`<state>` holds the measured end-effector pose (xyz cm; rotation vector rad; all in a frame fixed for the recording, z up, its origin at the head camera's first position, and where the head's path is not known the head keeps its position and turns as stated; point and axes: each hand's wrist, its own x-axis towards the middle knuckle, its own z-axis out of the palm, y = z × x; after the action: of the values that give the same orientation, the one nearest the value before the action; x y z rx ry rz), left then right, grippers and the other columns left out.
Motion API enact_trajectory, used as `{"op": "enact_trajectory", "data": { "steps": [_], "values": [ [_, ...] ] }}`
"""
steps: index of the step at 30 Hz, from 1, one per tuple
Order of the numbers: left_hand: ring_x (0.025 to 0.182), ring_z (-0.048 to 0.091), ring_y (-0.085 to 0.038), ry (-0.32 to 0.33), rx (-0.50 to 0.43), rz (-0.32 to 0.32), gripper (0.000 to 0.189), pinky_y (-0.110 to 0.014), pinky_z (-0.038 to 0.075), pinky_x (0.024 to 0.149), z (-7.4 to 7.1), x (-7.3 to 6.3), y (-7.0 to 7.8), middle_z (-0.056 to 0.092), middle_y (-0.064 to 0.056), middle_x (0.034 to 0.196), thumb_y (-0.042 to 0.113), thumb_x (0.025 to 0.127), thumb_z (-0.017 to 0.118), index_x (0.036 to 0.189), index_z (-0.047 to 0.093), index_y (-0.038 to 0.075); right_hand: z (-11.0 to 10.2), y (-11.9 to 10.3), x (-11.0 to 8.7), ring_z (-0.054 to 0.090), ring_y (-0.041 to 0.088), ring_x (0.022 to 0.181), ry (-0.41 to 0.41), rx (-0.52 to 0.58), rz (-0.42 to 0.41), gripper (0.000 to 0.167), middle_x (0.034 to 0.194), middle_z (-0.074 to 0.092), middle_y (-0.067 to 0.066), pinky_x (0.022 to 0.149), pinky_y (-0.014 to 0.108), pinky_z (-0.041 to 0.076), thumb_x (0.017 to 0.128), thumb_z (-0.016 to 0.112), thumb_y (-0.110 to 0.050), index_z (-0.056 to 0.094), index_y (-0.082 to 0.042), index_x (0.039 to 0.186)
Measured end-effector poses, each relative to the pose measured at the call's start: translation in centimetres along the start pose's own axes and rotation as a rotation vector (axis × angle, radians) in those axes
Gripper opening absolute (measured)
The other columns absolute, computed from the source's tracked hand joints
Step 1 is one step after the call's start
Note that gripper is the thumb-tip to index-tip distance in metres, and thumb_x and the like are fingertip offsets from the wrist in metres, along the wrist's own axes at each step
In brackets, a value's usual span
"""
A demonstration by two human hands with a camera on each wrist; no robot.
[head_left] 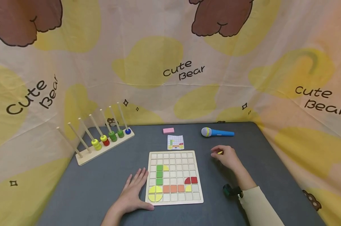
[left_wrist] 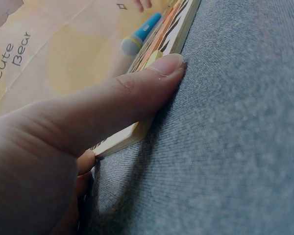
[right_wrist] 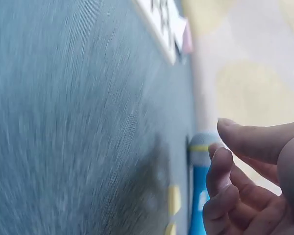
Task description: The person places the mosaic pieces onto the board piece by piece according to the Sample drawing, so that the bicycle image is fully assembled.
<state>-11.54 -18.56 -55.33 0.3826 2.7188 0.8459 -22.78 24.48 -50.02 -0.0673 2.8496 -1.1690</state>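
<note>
A wooden grid board [head_left: 172, 155] lies on the dark table and bears green, yellow, orange and red pieces. My left hand [head_left: 133, 193] rests at its near left corner, fingers straight along the left edge. In the left wrist view the thumb [left_wrist: 137, 88] lies against the near edge by a yellow piece. Right of the board hovers my right hand [head_left: 228, 157], its fingers loosely bent with nothing between them. Below it, yellow pieces [right_wrist: 174, 199] lie on the table, mostly hidden by the hand in the head view. Behind the board lies a patterned card [head_left: 175, 142].
A pink block [head_left: 168, 131] sits behind the card. The blue toy microphone [head_left: 222, 133] lies at the back right, beyond my right hand. At the left stands a wooden peg rack [head_left: 105, 149] with coloured beads. A printed cloth [head_left: 147, 103] hangs around the table.
</note>
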Motion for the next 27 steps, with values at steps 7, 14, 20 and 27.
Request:
{"op": "enact_trajectory", "data": {
  "steps": [7, 14, 20, 27],
  "values": [
    [0.158, 0.002, -0.026, -0.006, 0.000, -0.003, 0.143, -0.056, -0.003, 0.123, 0.1, 0.1, -0.2, 0.009, -0.003, 0.171, 0.081, 0.053, 0.080, 0.163, 0.018, 0.015, -0.6, 2.6, 1.6, 0.060, 0.038, 0.109, -0.011, -0.155, 0.016, 0.034, 0.122, 0.067, 0.022, 0.093, 0.053, 0.050, 0.091, 0.075, -0.016, 0.071, -0.003, 0.122],
    [0.158, 0.002, -0.026, -0.012, -0.012, -0.001, 0.142, -0.056, -0.004, 0.123, 0.0, 0.0, 0.0, 0.009, -0.003, 0.171, 0.080, 0.053, 0.081, 0.163, 0.018, 0.015, -0.8, 3.3, 1.7, 0.061, 0.041, 0.112, -0.061, -0.206, 0.042, 0.037, 0.121, 0.067, 0.024, 0.095, 0.056, 0.050, 0.091, 0.074, -0.012, 0.070, 0.001, 0.125],
    [0.158, 0.002, -0.026, -0.014, -0.004, -0.009, 0.143, -0.057, -0.003, 0.123, 0.0, 0.2, -0.1, 0.009, -0.003, 0.171, 0.081, 0.053, 0.080, 0.163, 0.018, 0.015, -0.7, 3.3, 1.8, 0.064, 0.032, 0.095, -0.033, -0.204, 0.079, 0.027, 0.104, 0.072, 0.016, 0.082, 0.049, 0.052, 0.089, 0.077, -0.016, 0.075, -0.003, 0.113],
    [0.158, 0.003, -0.026, -0.008, -0.005, -0.011, 0.143, -0.056, -0.004, 0.123, 0.0, 0.1, -0.1, 0.009, -0.003, 0.171, 0.081, 0.052, 0.081, 0.162, 0.019, 0.014, -0.3, 3.2, 1.5, 0.064, 0.026, 0.088, -0.009, -0.203, 0.054, 0.020, 0.094, 0.074, 0.010, 0.079, 0.047, 0.054, 0.092, 0.075, -0.019, 0.078, -0.004, 0.104]
  ]
}}
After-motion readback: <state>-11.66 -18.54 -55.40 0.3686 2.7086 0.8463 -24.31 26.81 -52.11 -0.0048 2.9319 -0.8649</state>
